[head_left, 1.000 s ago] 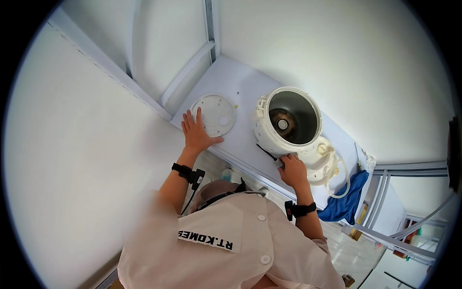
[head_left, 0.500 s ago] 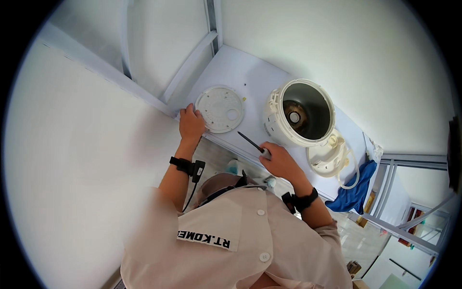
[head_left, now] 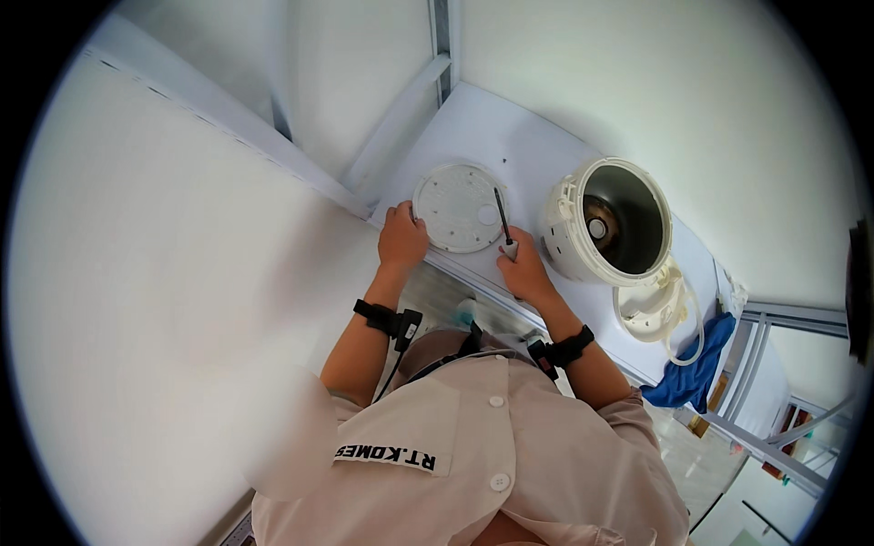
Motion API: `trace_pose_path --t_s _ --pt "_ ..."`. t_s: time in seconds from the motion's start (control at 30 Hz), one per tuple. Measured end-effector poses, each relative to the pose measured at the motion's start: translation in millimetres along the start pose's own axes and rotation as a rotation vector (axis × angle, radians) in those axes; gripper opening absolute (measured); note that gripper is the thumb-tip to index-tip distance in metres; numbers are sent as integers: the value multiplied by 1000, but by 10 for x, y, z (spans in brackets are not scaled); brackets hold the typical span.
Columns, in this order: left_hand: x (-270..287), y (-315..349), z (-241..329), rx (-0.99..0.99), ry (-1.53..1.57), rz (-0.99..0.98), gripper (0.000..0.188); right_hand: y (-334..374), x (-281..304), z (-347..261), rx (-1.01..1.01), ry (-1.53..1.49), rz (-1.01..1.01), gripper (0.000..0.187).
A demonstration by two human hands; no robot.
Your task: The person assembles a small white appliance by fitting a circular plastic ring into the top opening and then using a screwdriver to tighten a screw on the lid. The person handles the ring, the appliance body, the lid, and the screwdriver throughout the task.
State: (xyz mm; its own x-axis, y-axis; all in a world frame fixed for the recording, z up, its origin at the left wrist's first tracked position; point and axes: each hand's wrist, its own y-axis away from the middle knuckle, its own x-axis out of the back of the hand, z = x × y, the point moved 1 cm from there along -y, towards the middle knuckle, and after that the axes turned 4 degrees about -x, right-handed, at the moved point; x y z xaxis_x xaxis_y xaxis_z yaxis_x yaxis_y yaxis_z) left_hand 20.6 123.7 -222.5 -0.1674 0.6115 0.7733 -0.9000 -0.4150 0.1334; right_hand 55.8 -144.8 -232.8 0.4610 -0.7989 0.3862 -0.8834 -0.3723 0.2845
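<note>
A round white plastic cover [head_left: 446, 209], with small holes around it and one larger round opening, lies flat on the table. My left hand [head_left: 402, 238] grips its left rim, fingers curled at the edge. In my right hand [head_left: 526, 268], closed around the handle, is a screwdriver [head_left: 503, 218]. Its dark shaft points away from me over the cover's right side; whether the tip touches the cover I cannot tell. To the right stands a cream-coloured rice cooker body [head_left: 569, 227], open at the top, with a grey inner wall and a brownish bottom.
A cream lid part with a pale hose [head_left: 648, 314] lies right of the cooker body. Blue cloth [head_left: 692, 369] hangs over the table's right end. One small dark piece [head_left: 504, 161] rests toward the back of the white table [head_left: 473, 118]. Walls and metal frame posts border the table.
My right hand has brought the screwdriver left to the cover, and its shaft now points more directly away from me. My left hand stays at the cover's rim. The whole view has shifted slightly.
</note>
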Motion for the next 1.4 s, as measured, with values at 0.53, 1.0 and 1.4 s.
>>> trace_pose_path --t_s 0.53,1.0,1.4 --pt "109 157 41 5 133 40 49 -118 44 -117 50 -24 11 55" --pt "806 274 679 -101 440 60 54 553 604 -861 156 -253 -37 48" --pt "1016 96 1067 -249 426 83 54 1114 967 -1311 220 -303 -49 49"
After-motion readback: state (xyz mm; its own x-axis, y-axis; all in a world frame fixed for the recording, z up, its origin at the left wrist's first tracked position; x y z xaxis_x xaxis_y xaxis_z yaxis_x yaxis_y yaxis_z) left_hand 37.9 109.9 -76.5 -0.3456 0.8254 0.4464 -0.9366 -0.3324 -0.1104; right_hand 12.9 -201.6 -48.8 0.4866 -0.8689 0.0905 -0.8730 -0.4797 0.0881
